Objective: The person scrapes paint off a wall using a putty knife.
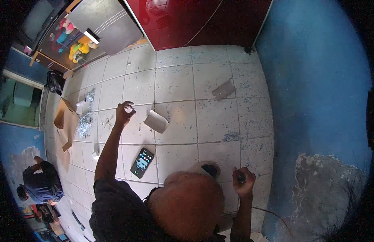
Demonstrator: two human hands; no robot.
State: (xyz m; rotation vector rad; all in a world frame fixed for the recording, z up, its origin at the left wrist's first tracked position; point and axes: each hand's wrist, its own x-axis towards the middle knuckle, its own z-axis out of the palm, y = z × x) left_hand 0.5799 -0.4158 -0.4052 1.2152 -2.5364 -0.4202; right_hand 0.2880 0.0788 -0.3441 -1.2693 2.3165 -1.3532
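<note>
My left hand (123, 116) reaches out over the tiled floor with its fingers curled around a small pale round thing (129, 109), whose kind I cannot make out. Beside it lies a curved off-white piece (156, 121), like a bent sheet. A phone (142, 163) with its screen lit rests on the tiles between my arms. My right hand (246, 184), at the lower right, is closed around a dark thing with a rounded end (241, 176); the rest of it is hidden by the fingers. Left of that hand is a dark round object (211, 169), partly covered.
Blue flakes lie scattered over the tiles (232, 136). A flat greyish piece (224, 90) lies farther off. Cardboard (66, 123) and a black bag (55, 82) stand at left, near another person (42, 181). A red cabinet (203, 24) and a peeling blue wall (316, 101) bound the floor.
</note>
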